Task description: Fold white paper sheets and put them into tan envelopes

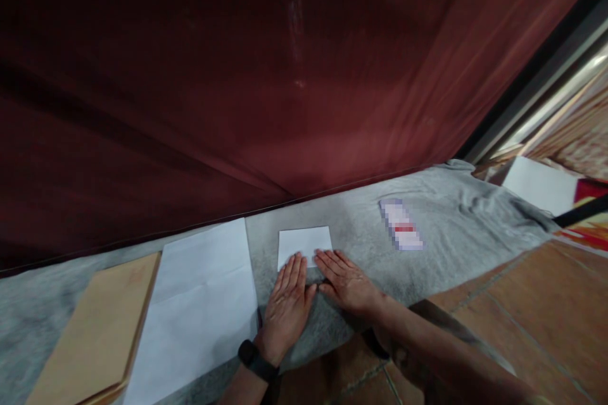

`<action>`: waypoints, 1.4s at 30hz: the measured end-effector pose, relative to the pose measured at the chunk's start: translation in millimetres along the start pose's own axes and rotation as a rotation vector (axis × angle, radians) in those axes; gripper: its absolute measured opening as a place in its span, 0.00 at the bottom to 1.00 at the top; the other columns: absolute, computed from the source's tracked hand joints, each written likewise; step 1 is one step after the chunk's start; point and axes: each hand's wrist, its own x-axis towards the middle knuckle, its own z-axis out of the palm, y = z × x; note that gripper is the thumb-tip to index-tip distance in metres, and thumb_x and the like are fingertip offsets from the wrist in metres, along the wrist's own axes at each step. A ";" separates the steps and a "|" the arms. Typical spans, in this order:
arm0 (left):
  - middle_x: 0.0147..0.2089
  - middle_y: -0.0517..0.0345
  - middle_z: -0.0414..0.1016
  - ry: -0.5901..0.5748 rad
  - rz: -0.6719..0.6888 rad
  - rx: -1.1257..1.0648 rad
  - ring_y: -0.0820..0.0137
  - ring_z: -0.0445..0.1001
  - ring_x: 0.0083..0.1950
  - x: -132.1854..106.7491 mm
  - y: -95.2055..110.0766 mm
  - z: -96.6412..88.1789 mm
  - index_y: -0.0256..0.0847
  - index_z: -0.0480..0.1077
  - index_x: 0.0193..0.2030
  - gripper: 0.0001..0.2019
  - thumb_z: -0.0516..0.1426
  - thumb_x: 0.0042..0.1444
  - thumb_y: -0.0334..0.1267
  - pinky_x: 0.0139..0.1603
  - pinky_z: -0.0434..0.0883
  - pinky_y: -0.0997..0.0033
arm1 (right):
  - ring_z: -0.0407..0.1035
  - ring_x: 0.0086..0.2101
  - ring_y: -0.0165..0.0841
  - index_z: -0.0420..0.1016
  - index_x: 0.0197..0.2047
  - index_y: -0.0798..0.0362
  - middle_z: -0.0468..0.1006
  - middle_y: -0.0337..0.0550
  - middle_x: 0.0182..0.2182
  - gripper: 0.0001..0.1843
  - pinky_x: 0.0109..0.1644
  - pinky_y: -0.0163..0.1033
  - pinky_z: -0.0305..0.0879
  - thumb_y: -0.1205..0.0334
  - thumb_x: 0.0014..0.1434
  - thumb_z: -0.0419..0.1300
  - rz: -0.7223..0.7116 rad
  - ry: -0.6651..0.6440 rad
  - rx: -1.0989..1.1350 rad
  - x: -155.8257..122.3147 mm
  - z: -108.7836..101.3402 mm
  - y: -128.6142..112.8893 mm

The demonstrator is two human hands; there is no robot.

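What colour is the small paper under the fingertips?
The small paper is white, clearest in the head view.

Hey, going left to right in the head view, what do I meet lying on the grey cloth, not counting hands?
Brown paper stack, large white sheet, small white sheet, pixelated pale slip with a red mark.

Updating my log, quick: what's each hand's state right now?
Left hand: open, palm down, fingertips on the small white paper.
Right hand: open, palm down, fingertips on the same paper.
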 end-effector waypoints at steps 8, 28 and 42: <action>0.73 0.39 0.57 0.047 -0.089 0.050 0.57 0.54 0.75 -8.9 -10.9 1.3 0.32 0.51 0.73 0.31 0.46 0.69 0.48 0.70 0.63 0.51 | 0.59 0.66 0.35 0.64 0.69 0.48 0.65 0.42 0.67 0.24 0.72 0.47 0.51 0.54 0.73 0.49 0.020 -0.123 0.164 -3.1 -32.0 18.3; 0.66 0.43 0.70 0.017 -0.144 0.014 0.58 0.68 0.67 12.0 -27.3 -11.3 0.32 0.67 0.63 0.22 0.46 0.68 0.41 0.65 0.69 0.57 | 0.69 0.50 0.40 0.79 0.50 0.53 0.78 0.50 0.48 0.15 0.57 0.42 0.62 0.62 0.59 0.62 0.535 0.015 0.027 86.1 -24.0 34.7; 0.70 0.41 0.64 0.143 -0.207 -0.194 0.56 0.64 0.70 27.4 -33.1 -9.0 0.36 0.66 0.64 0.22 0.47 0.69 0.42 0.66 0.69 0.50 | 0.68 0.20 0.28 0.66 0.27 0.51 0.69 0.31 0.17 0.10 0.24 0.30 0.66 0.65 0.58 0.63 0.855 -0.147 0.988 52.9 -39.6 46.4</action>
